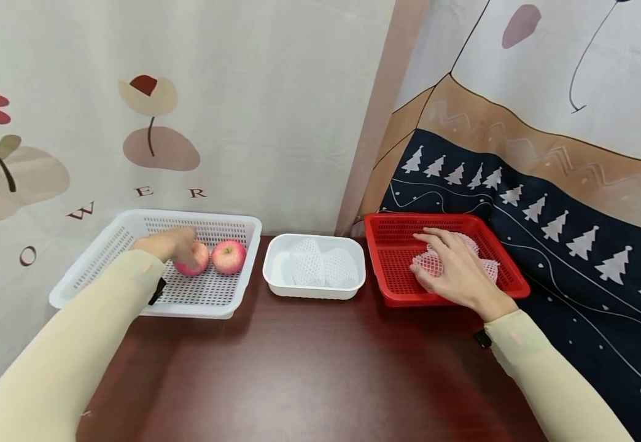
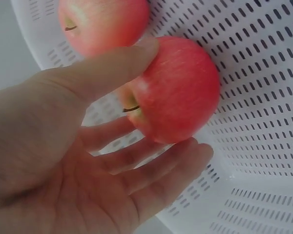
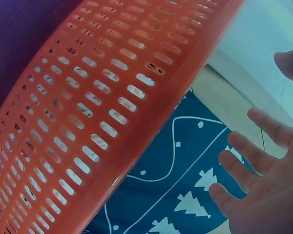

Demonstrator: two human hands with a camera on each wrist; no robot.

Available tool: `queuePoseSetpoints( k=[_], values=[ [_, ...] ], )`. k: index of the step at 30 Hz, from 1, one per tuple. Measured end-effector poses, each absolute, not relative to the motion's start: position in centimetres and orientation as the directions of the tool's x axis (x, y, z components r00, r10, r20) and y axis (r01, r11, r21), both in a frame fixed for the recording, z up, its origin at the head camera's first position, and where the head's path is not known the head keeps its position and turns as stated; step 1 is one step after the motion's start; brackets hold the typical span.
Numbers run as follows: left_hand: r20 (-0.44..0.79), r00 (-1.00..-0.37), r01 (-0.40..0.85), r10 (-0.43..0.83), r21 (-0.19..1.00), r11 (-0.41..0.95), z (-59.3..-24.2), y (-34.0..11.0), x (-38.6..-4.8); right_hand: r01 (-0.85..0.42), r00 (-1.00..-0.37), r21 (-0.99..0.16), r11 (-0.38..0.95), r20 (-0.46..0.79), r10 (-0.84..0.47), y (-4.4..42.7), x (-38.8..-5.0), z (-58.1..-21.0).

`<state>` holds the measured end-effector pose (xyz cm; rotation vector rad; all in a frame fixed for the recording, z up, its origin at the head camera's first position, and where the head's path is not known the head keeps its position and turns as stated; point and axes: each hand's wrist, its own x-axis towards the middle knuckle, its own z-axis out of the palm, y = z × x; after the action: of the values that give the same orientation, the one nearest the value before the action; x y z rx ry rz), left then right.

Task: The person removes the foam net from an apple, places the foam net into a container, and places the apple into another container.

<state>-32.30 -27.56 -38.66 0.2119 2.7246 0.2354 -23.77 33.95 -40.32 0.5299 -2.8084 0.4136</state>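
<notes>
Inside the white perforated basket [image 1: 226,310], my left hand [image 1: 168,244] has its thumb and fingers on opposite sides of a red apple [image 2: 185,92]. In the left wrist view the thumb tip lies on the apple near its stem, and the fingers curve along its other side. A second red apple [image 1: 229,256] sits beside it. My right hand [image 1: 455,267] hovers with spread fingers over the red basket [image 1: 389,261], above pink foam fruit nets [image 1: 430,264]. The right wrist view shows nothing in this hand [image 3: 268,195].
Between the two baskets stands a small white tray [image 1: 314,292] with white foam nets [image 1: 306,263] in it. All three containers are on a dark red-brown table [image 1: 309,362]. Printed curtains [image 1: 276,123] hang close behind and at the sides.
</notes>
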Motion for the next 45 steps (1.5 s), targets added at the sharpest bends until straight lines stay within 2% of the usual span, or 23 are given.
queuePoseSetpoints(
  k=[11,29,45],
  values=[
    [-0.282,-0.929,0.199,0.240,0.166,0.966,-37.8,-27.0,-30.5,-0.356,-0.920,-0.256,0.899,0.263,-0.289,34.4,-23.9,-40.2],
    [-0.092,-0.959,0.241,0.270,0.240,0.940,-36.0,-26.1,-25.6,-0.311,-0.946,-0.271,0.911,0.184,-0.268,34.9,-24.3,-39.6],
    [0.124,-0.953,0.299,0.277,0.223,0.928,-37.7,-24.6,-21.7,-0.301,-0.953,-0.268,0.915,0.124,-0.277,35.4,-25.4,-39.7]
  ],
)
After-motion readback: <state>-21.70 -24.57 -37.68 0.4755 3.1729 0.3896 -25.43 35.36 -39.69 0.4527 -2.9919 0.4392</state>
